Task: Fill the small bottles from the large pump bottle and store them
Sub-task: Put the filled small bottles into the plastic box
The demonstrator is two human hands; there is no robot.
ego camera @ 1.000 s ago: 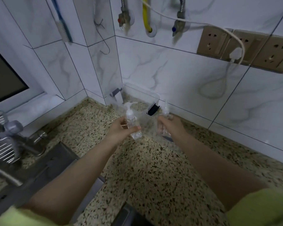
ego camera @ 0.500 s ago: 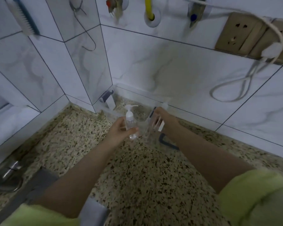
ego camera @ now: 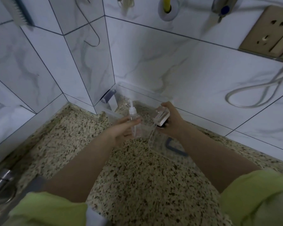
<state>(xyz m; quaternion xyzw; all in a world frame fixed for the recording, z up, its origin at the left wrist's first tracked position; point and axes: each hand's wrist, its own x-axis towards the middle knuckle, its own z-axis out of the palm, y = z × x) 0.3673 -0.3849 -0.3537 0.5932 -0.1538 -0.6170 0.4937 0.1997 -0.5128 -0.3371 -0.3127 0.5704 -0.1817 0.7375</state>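
Largest item first: the clear storage box (ego camera: 153,95) sits in the tiled corner at frame centre, on the speckled counter (ego camera: 137,176); we judge its transparent walls hard to see, so a bottle could clip the rim and tip. The left hand (ego camera: 122,130) holds a small pump bottle (ego camera: 134,119) upright, fingers curled loosely round its lower body, just at the box's near edge; a loose hold could let it slip. The right hand (ego camera: 171,121) grips a second small bottle (ego camera: 161,115) tilted on its side, fingers wrapped behind it; if its cap is loose, we expect leakage. No brand, label or legible writing on either bottle; blur limits this.
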